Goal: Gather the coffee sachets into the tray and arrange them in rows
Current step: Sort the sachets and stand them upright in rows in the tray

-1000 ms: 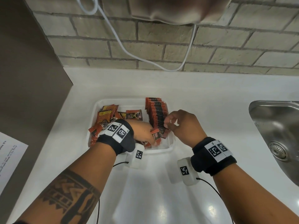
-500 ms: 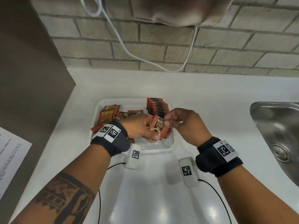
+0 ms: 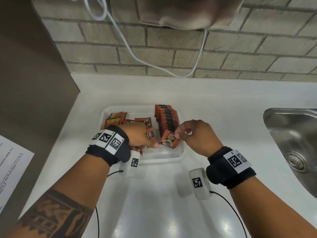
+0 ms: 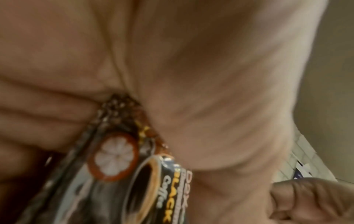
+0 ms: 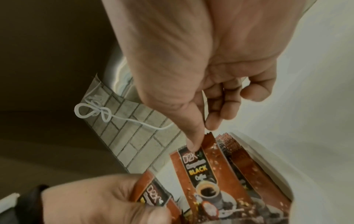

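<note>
Your right hand (image 3: 197,136) sits at the centre of the head view, above the near right corner of the clear tray (image 3: 181,152). Its thumb and forefinger pinch the top edge of one coffee sachet (image 3: 169,141), while the other fingers curl loosely behind; the right wrist view shows that pinch clearly on the sachet's serrated top. The sachet hangs tilted, front face toward you, just in front of the upright row of sachets (image 3: 166,119) packed along the tray's right side.

Your left hand (image 3: 137,136) is just left of it, over the tray's middle, fingers curled around a second sachet (image 3: 150,136) with its printed face showing. The left wrist view is blurred, but it seems to show more than one packet wedged between thumb and fingers, so you may be holding a small bunch. Your left fingertip lies close to the lower corner of the right hand's sachet; I cannot tell whether they touch.

A loose pile of sachets (image 3: 116,119) lies in the tray's upper left part. The tray rests on the white bench (image 3: 154,203).
</note>
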